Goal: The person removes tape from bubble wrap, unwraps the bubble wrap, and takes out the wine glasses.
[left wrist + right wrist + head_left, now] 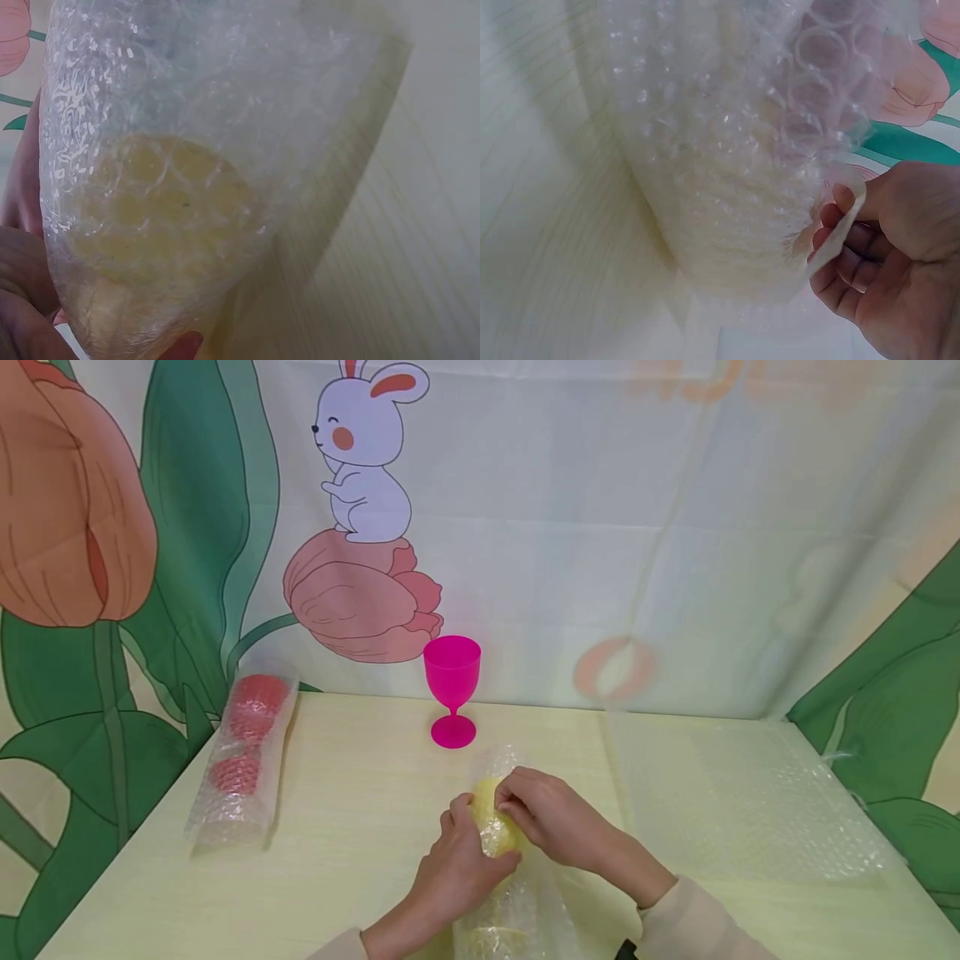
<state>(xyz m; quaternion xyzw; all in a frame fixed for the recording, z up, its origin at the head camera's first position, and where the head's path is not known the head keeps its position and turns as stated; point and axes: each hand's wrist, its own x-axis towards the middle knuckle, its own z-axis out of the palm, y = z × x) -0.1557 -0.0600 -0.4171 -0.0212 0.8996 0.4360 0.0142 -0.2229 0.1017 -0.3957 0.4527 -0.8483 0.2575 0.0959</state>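
1. Yellow cup (489, 822), seemingly, inside bubble wrap (247, 82) on the bench (337, 827), gripped by left hand (460, 866); right hand (553, 820) pinching a pale strip (845, 231).
2. Probably fastening the bubble wrap; likely needing, next, a flat press on the strip.
3. Beyond, red thing (253, 727) inside second wrap (228, 831).
4. Farther, pink cup (452, 668), upright, unwrapped.

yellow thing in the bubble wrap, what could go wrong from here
The bubble wrap might loosen around the yellow item if the left hand eases its grip. A tug by the right hand on the pale strip it pinches could pull the wrap crooked. The pink goblet stands upright nearby, so a knock could tip it.
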